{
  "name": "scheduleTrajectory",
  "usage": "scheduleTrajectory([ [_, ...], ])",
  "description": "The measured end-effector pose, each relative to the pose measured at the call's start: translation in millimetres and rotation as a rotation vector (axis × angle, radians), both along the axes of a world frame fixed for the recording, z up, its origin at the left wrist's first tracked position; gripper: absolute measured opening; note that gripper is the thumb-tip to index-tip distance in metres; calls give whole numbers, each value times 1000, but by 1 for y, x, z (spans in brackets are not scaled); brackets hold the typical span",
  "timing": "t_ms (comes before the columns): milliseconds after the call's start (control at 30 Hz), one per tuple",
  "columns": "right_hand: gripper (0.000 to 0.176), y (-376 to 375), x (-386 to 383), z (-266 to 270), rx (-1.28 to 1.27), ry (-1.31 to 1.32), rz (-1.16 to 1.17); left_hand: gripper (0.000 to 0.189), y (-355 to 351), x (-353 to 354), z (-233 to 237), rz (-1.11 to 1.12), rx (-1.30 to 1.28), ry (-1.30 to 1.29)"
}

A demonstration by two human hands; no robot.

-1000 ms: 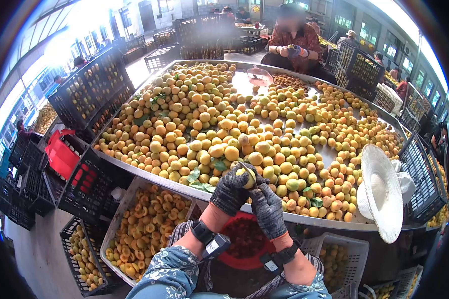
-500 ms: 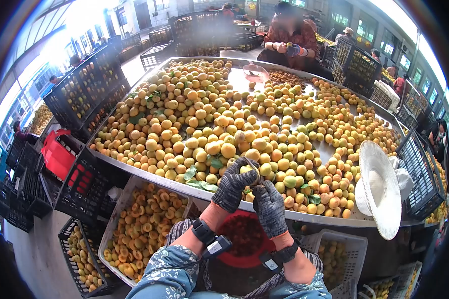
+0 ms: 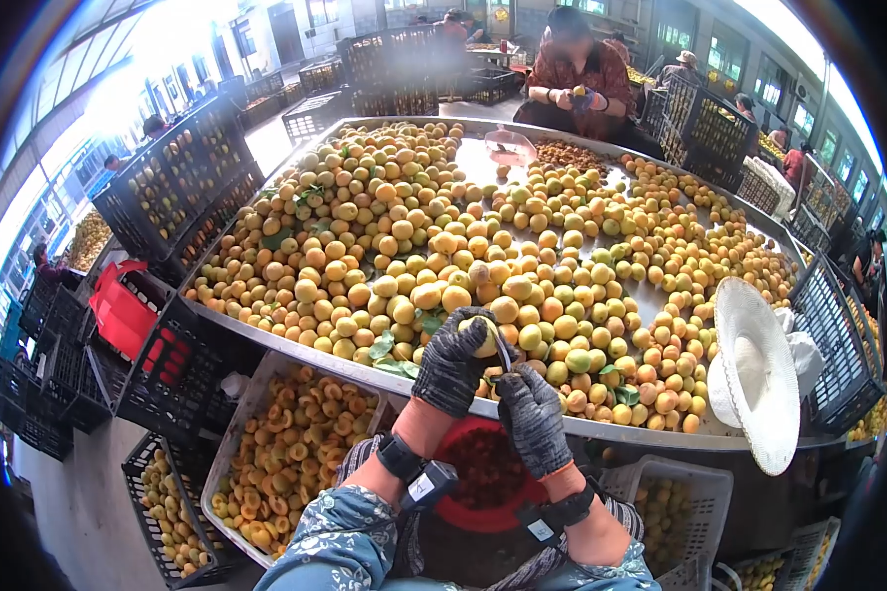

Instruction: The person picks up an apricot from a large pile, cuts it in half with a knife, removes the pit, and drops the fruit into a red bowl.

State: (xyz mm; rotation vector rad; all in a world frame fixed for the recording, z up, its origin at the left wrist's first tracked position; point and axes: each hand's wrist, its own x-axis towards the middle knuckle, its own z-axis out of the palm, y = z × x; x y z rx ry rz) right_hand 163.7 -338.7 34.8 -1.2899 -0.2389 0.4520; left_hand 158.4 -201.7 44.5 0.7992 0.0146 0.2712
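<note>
So the left hand (image 3: 450,362) has its fingers closed round a yellow fruit (image 3: 484,337), just above the desk's (image 3: 306,347) near edge, and the right hand (image 3: 533,419) is gripping a small knife (image 3: 505,351) against it. Red tub (image 3: 483,475) of dark bits sits below the desk, straw hat (image 3: 756,376) on its right end.

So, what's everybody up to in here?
Someone in dark gloves is working on an apricot beside a table heaped with whole ones. The left hand grips the fruit, and the right hand holds a small knife against it. Split apricots fill a pale crate below. Across the table, a co-worker also has something small in hand.
</note>
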Motion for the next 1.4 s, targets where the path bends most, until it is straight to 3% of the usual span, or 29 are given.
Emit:
scheduleTrajectory([
  [33, 17, 0, -1, -3, -80, -72, -21, 36, -1, -1, -2, 37, 249, -28],
  [67, 17, 1, -1, -7, -80, -68, -21, 36, -1, 1, -6, 37, 249, -25],
  [133, 16, 5, 4, -17, -184, -313, -133, 38, -5, 9, -13, -179, -247, -19],
  [200, 14, 7, 11, -19, -146, -249, -158, 47, -24, 11, -21, -193, -313, 116],
  [267, 13, 6, 19, -16, 83, -170, -212, 43, -23, 25, -39, -165, -54, 142],
  [333, 13, -8, 19, -7, 3, -82, -144, 46, -15, 19, -30, -204, 103, 97],
  [400, 12, -10, 16, -8, -158, -333, -120, 49, -12, 14, -14, -110, 327, 45],
  [433, 9, -11, 14, -4, -58, -25, -87, 46, -9, 14, -12, -92, 385, 4],
  [467, 9, -11, 13, -5, -60, -21, -86, 44, -6, 13, -11, -71, 441, -38],
  [533, 18, -10, 12, -8, -321, -385, -144, 41, -5, 12, -14, -63, 451, -16],
  [667, 25, -8, 8, -20, -385, -371, -166, 33, 0, 11, -6, 18, 340, 74],
  [733, 15, -8, 0, -7, -432, -428, -88, 29, 4, 12, -10, 26, 237, 44],
  [767, 10, -7, 0, -4, -24, 39, -32, 29, 3, 13, -13, 2, 137, 53],
  [800, 10, -5, 1, -4, -25, 42, -32, 29, 2, 13, -15, -22, 34, 60],
  [933, 16, 4, 8, -14, -100, -222, -152, 36, -15, 23, -43, -1, 47, 137],
  [1033, 23, 3, 11, -17, -50, -358, -189, 40, -8, 22, -32, -54, 334, 104],
  [1067, 25, 0, 13, -15, -177, -287, -164, 41, -7, 18, -23, -97, 492, 105],
  [1133, 32, -6, 14, -17, -310, -215, -137, 41, -8, 19, -24, -120, 447, 129],
  [1300, 36, -8, 16, -37, -426, -400, -106, 33, -11, 13, -15, -2, 448, 73],
  [1400, 37, -7, 15, -37, -364, -323, -90, 30, -16, 11, -7, 36, 421, 106],
])
